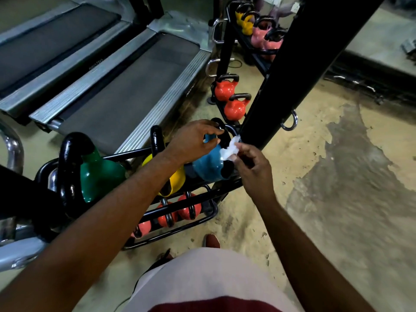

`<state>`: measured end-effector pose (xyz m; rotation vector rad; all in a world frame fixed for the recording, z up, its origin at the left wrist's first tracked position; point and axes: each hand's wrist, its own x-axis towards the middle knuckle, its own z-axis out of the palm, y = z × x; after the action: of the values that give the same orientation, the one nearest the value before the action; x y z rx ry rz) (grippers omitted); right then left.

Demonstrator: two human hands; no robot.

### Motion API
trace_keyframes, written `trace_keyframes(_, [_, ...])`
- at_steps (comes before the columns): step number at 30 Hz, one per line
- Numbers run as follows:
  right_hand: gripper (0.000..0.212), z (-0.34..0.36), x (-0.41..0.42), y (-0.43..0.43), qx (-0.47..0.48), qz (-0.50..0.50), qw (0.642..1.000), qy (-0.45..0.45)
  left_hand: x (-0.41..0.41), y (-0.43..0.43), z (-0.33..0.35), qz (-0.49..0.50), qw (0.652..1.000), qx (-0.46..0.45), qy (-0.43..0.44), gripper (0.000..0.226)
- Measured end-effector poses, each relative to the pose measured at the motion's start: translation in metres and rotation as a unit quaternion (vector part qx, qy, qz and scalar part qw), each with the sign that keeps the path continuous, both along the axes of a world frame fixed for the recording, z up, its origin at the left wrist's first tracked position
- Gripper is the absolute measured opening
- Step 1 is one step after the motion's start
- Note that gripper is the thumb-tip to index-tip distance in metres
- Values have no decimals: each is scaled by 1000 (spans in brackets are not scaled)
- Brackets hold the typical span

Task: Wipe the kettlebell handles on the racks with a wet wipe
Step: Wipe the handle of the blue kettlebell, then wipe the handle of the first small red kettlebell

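Note:
A blue kettlebell [208, 166] with a black handle sits at the right end of the near rack's [180, 207] top shelf. My left hand [192, 140] grips the top of its handle. My right hand [252, 170] pinches a crumpled white wet wipe [229, 149] just right of that handle, beside the blue body. Left of it stand a yellow kettlebell [175, 179] and a large green kettlebell [99, 172], both with black handles. Three red kettlebells [186, 209] lie on the lower shelf.
A thick black post [292, 70] slants up right of the rack. Behind it a second rack holds two red kettlebells [234, 108], with yellow [245, 23] and pink ones [261, 37] above. Treadmills [126, 86] lie to the left. Worn floor [337, 176] spreads right.

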<state>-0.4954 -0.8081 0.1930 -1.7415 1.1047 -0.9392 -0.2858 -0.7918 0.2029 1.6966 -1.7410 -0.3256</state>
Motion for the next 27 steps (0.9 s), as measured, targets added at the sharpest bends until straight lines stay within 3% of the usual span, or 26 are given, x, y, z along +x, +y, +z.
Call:
trace_keyframes(3, [21,-12,0,11,-135,-2,984,113,-5,1,-2,-7,1000,-1,1,28])
trace_keyframes(7, [18,-43,-18,34,-174,-4,967,186,-12,-1,0,-19,1000,-7,-10,31])
trace_keyframes(13, [16,-4,18,10,-88,-57,992,71,-1,-2,7,-5,1000,6,-25,40])
trace_keyframes(18, [15,-14,7,18,20,-83,996,20,0,2,4,-2,1000,9,-18,39])
trace_keyframes(21, [15,-23,-12,24,101,-99,990,-24,-6,-4,7,-6,1000,23,-3,39])
trace_keyframes(27, [26,-24,-34,44,257,-70,945,-191,-41,25,-18,10,989,81,124,41])
